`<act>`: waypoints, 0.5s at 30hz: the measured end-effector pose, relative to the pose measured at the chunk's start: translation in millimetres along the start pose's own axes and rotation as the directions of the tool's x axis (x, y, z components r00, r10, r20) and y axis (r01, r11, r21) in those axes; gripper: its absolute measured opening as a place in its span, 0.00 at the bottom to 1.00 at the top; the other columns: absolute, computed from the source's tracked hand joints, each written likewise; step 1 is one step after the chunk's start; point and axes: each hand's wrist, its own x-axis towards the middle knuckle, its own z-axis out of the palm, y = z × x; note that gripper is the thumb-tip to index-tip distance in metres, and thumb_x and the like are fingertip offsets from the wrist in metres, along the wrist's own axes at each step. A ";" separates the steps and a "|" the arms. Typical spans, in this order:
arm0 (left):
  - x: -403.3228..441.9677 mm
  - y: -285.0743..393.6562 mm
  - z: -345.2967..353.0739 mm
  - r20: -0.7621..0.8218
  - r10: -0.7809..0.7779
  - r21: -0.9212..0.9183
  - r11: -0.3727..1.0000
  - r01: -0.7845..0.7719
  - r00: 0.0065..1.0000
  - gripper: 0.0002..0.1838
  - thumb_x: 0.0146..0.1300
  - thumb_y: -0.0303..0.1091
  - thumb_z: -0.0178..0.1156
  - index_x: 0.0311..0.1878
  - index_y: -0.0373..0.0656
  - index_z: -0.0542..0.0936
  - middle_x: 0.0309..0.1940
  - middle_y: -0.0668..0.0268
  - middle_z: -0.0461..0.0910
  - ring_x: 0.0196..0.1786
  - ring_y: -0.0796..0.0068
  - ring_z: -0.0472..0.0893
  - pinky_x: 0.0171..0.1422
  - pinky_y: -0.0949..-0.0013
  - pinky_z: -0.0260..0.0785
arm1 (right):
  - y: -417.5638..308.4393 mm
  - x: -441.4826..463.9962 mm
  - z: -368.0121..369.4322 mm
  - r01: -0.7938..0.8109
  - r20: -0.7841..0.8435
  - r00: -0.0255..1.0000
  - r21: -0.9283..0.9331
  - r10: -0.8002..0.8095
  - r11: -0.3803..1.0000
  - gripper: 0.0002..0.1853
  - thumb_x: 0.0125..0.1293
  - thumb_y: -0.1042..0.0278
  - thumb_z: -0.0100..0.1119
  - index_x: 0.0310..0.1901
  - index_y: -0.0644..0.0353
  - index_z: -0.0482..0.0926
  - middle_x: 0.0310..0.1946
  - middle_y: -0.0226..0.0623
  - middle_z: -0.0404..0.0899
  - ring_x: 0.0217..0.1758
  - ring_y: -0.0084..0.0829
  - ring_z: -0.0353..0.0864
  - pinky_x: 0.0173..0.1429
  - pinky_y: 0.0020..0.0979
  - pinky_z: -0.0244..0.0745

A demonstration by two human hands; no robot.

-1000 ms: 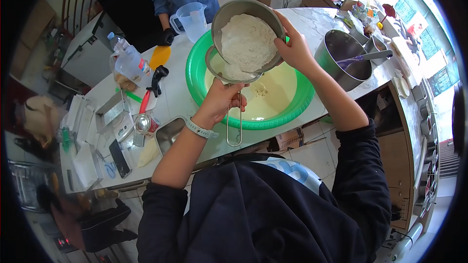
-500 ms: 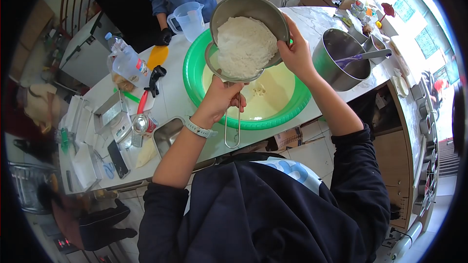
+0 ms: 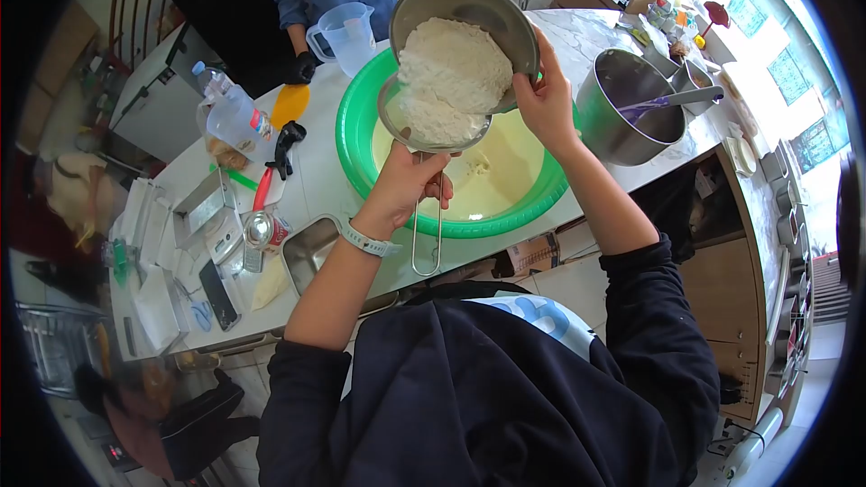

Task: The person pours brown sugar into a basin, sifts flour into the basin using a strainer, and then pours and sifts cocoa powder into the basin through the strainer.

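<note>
My right hand (image 3: pixel 548 95) grips the rim of a metal bowl (image 3: pixel 505 13), which is tilted toward me. White flour (image 3: pixel 456 68) slides from it into a round sieve (image 3: pixel 391 120) under its lower edge. My left hand (image 3: pixel 408 189) is closed around the sieve's wire handle (image 3: pixel 428 252), and a wristband sits on that wrist. Beneath both is a large green basin (image 3: pixel 361 171) of pale yellow batter (image 3: pixel 505 176), with a small clump of crumbs on its surface.
A clear measuring jug (image 3: pixel 347 36) stands behind the basin, near a co-worker's black-gloved hand (image 3: pixel 304 68). On the right is a tall steel pot (image 3: pixel 622 81) with a purple-edged spatula (image 3: pixel 667 102). Leftward are a plastic bottle (image 3: pixel 239 117), a metal tray (image 3: pixel 311 252) and a phone (image 3: pixel 218 293).
The bowl has tipped further and risen slightly, and more flour now lies in the sieve. My left hand has barely moved.
</note>
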 end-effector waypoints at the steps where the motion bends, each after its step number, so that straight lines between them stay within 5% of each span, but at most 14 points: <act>1: 0.6 -0.6 -0.3 0.001 -0.008 -0.003 1.000 0.008 1.000 0.23 0.62 0.25 0.50 0.59 0.41 0.57 0.44 0.55 0.75 0.20 0.78 0.74 0.20 0.74 0.70 | -2.6 -0.3 -0.8 -0.008 0.021 1.000 -0.007 0.008 1.000 0.34 0.55 0.85 0.46 0.65 0.56 0.57 0.48 0.33 0.75 0.37 0.12 0.71 0.35 0.14 0.68; 5: -0.2 -2.3 -2.7 0.051 -0.015 -0.048 0.999 0.017 0.999 0.23 0.62 0.24 0.49 0.58 0.40 0.54 0.44 0.55 0.72 0.20 0.73 0.76 0.20 0.72 0.72 | 14.0 -2.1 4.3 0.023 -0.094 0.995 0.030 -0.020 0.999 0.34 0.52 0.80 0.48 0.64 0.50 0.60 0.42 0.31 0.80 0.18 0.11 0.66 0.24 0.18 0.66; 11: -4.4 -6.0 0.5 -0.013 -0.009 -0.022 1.000 0.008 1.000 0.24 0.63 0.26 0.50 0.61 0.42 0.56 0.45 0.55 0.75 0.20 0.79 0.74 0.20 0.75 0.70 | 36.8 2.6 2.4 0.022 -0.156 0.988 0.070 -0.011 0.997 0.35 0.54 0.81 0.48 0.66 0.50 0.56 0.41 0.39 0.79 0.24 0.13 0.72 0.26 0.18 0.69; 15: -3.5 -10.5 -2.0 -0.024 0.004 -0.070 0.998 -0.005 1.000 0.25 0.64 0.28 0.51 0.62 0.43 0.55 0.46 0.54 0.75 0.20 0.79 0.74 0.20 0.77 0.68 | 18.9 4.9 1.1 -0.219 -0.083 0.955 0.455 0.286 0.863 0.37 0.56 0.85 0.43 0.67 0.55 0.46 0.42 0.40 0.75 0.36 0.30 0.81 0.33 0.29 0.82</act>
